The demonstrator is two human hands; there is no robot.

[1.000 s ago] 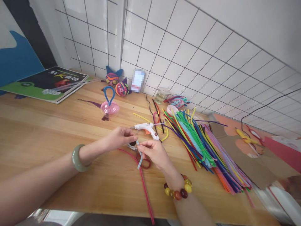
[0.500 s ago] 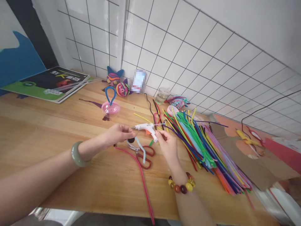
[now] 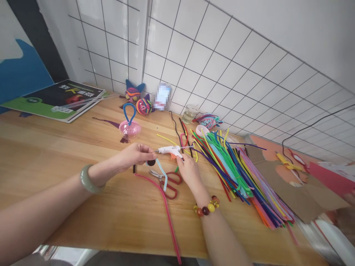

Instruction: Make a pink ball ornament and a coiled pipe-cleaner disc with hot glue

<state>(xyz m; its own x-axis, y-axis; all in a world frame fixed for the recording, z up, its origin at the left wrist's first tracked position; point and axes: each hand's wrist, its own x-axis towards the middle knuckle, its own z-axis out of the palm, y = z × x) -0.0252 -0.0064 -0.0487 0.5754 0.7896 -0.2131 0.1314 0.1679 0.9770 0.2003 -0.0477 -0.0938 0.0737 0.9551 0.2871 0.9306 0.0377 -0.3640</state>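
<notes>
My left hand (image 3: pixel 138 154) is closed, thumb and fingertips pinched on a small round black piece (image 3: pixel 151 162). A bent light blue pipe cleaner (image 3: pixel 163 175) hangs beside this piece and seems joined to it; the join is hidden. My right hand (image 3: pixel 189 169) is wrapped round the handle of a white hot glue gun (image 3: pixel 168 149) with an orange trigger. The gun's nozzle points left, close to my left fingertips. A glue stick sticks out of its back end. Below lie red-handled scissors (image 3: pixel 171 186) and a long pink-red pipe cleaner (image 3: pixel 166 207).
Bundles of coloured pipe cleaners (image 3: pixel 233 166) lie on the right. A pink dish with a blue loop (image 3: pixel 129 127) stands behind my left hand. Along the wall are a phone (image 3: pixel 162 96), a glass jar (image 3: pixel 190 113) and colourful ornaments (image 3: pixel 144 106). A yellow glue gun (image 3: pixel 287 162) rests on cardboard.
My right hand has moved left and wrapped further round the glue gun's handle. My left hand has shifted slightly left and up, and the black piece and light blue pipe cleaner moved with it.
</notes>
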